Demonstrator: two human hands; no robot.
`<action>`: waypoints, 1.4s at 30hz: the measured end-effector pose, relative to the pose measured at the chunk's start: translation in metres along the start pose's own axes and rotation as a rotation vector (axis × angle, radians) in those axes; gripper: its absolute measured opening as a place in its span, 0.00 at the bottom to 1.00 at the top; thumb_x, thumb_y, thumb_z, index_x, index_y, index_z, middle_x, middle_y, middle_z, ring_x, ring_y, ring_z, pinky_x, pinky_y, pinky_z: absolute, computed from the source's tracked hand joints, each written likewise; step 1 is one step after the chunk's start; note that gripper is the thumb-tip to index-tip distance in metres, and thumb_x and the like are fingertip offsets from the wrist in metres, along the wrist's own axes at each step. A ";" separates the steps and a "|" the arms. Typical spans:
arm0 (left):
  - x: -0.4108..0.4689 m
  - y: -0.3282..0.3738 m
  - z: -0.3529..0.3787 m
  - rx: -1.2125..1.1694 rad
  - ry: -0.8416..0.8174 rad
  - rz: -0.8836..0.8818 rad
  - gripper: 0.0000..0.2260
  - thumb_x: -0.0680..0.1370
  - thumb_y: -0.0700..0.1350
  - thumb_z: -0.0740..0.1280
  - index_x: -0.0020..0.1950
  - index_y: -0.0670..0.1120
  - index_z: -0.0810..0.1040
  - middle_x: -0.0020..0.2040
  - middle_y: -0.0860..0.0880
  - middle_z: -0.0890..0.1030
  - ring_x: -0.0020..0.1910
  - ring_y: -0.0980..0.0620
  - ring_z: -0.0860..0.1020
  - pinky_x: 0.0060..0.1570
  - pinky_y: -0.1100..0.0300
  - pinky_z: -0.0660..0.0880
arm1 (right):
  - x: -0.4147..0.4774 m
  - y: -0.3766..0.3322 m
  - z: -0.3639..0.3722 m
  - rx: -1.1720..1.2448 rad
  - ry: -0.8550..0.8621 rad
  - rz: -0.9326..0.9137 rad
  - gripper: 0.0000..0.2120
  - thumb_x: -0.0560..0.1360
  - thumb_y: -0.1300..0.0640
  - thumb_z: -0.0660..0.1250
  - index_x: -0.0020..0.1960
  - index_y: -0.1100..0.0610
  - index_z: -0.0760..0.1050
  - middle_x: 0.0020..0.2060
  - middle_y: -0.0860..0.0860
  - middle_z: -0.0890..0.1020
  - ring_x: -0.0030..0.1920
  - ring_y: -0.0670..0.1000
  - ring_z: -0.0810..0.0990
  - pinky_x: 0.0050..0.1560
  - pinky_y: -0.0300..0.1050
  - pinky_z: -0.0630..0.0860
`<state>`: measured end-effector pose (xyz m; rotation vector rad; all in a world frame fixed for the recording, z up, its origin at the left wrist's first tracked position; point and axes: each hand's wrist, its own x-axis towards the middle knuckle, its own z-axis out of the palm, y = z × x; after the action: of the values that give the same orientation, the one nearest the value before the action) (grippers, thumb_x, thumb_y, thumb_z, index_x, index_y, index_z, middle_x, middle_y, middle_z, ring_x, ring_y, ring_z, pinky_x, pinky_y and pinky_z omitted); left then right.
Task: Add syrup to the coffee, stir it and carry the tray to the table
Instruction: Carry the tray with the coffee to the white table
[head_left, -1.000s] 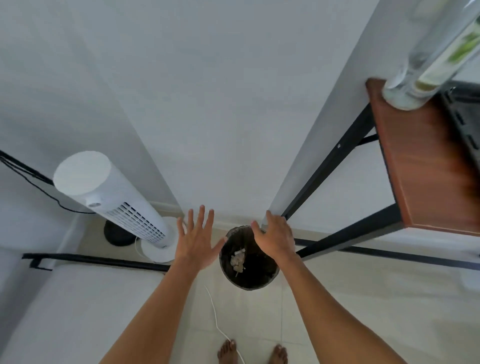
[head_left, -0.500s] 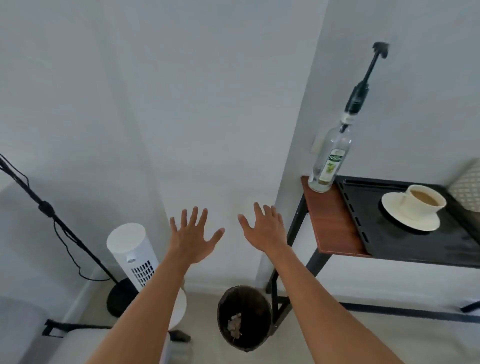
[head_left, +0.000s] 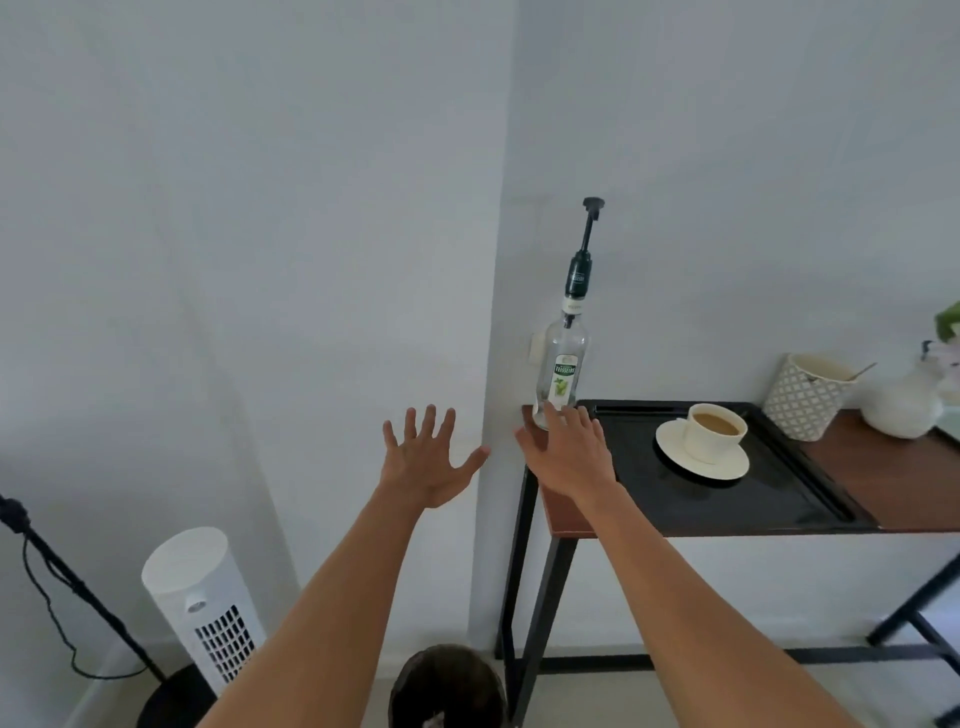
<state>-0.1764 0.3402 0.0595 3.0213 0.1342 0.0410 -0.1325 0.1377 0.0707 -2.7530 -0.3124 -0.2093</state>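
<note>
A clear syrup bottle (head_left: 563, 364) with a green label and a tall black pump stands at the left end of a wooden side table (head_left: 904, 478). On a black tray (head_left: 769, 499) to its right sits a cream cup of coffee (head_left: 714, 428) on a saucer (head_left: 727, 465). My right hand (head_left: 569, 452) is open, palm down, fingertips in front of the bottle's base; I cannot tell if they touch it. My left hand (head_left: 426, 460) is spread open in the air, left of the table.
A patterned pot (head_left: 802, 395) with a spoon handle sticking out and a white vase (head_left: 901, 402) stand behind the tray. On the floor are a white tower fan (head_left: 205, 603), a black stand (head_left: 62, 582) with a cable, and a dark waste bin (head_left: 447, 686) by the table leg.
My view has lifted from the floor and bin toward the table top. Both open hands have risen, and the right hand has come up to the bottle's base.
</note>
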 end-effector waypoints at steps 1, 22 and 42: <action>0.001 0.012 -0.001 0.002 0.000 0.010 0.42 0.75 0.74 0.40 0.82 0.51 0.44 0.83 0.45 0.45 0.81 0.40 0.42 0.75 0.35 0.40 | 0.000 0.011 -0.007 0.001 0.013 0.006 0.35 0.81 0.34 0.53 0.80 0.54 0.61 0.79 0.58 0.66 0.81 0.62 0.58 0.81 0.62 0.53; 0.049 0.258 0.026 -0.128 -0.012 0.025 0.39 0.78 0.71 0.44 0.82 0.50 0.48 0.82 0.41 0.51 0.81 0.41 0.48 0.77 0.40 0.47 | 0.030 0.256 -0.113 -0.004 0.051 0.094 0.32 0.82 0.38 0.55 0.77 0.58 0.67 0.74 0.61 0.71 0.78 0.61 0.63 0.78 0.59 0.59; 0.149 0.290 0.102 -0.053 -0.118 -0.195 0.34 0.81 0.65 0.47 0.82 0.49 0.48 0.79 0.37 0.58 0.77 0.38 0.60 0.72 0.43 0.60 | 0.102 0.427 -0.071 -0.052 -0.029 0.327 0.24 0.86 0.46 0.53 0.75 0.60 0.67 0.69 0.66 0.72 0.71 0.67 0.69 0.69 0.61 0.67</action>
<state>0.0008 0.0549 -0.0039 2.9324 0.4083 -0.1484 0.0619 -0.2577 0.0122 -2.8089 0.1394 -0.0920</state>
